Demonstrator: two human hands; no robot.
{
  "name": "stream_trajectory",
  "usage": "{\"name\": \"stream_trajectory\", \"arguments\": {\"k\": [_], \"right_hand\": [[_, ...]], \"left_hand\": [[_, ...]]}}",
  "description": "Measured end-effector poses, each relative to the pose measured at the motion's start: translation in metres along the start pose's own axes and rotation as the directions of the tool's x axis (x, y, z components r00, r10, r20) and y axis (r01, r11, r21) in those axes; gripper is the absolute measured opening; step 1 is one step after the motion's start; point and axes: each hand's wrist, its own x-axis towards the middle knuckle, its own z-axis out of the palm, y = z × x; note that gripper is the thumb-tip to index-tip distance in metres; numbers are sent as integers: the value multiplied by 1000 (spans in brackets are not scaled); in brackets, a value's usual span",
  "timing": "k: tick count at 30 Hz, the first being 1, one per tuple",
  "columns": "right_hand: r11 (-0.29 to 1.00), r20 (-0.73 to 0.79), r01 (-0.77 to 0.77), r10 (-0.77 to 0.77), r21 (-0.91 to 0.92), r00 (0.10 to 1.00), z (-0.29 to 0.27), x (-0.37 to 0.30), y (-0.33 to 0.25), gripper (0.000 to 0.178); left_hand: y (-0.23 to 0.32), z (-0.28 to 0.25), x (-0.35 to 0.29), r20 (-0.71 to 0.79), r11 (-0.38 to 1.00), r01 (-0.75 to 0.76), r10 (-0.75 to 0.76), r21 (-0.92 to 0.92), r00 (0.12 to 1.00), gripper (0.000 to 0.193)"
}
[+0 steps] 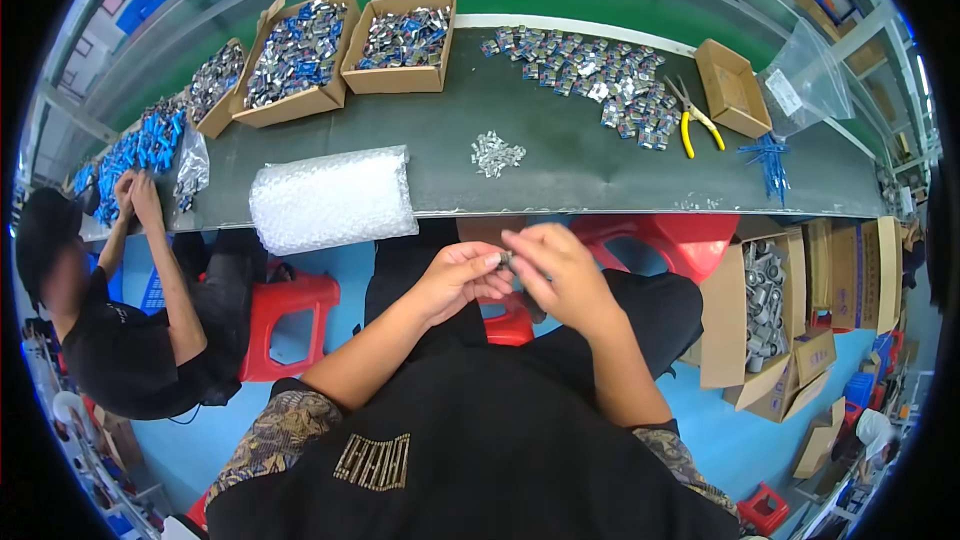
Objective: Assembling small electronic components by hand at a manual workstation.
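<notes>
Left hand (pixel 458 278) pinching a small, perhaps metal part (pixel 506 262) above the lap, right hand (pixel 568 275) bent close against it, its grip impossible to tell, silvery pieces (pixel 496 154) and yellow-handled pliers (pixel 692 120) on the dark table (pixel 600 175) beyond.

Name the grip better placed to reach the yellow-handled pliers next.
Probably the right grip: the yellow-handled pliers lie on its side of the bench, nearer it than the left grip.

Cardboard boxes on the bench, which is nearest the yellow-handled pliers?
The small brown box just right of the pliers; the other three boxes stand well left, filled with small parts.
</notes>
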Motion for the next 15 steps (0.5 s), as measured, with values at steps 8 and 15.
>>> {"name": "stream_trajectory", "arguments": {"k": [8,15], "right_hand": [[991,-219,-11,-19,-134,976,13,67,30,16],[978,-272,-117,67,-171,960,22,70,32,16]], "left_hand": [[-40,-69,17,-259,975,195,-162,110,952,27],[-34,-81,30,-241,973,220,-199,64,950,28]]}}
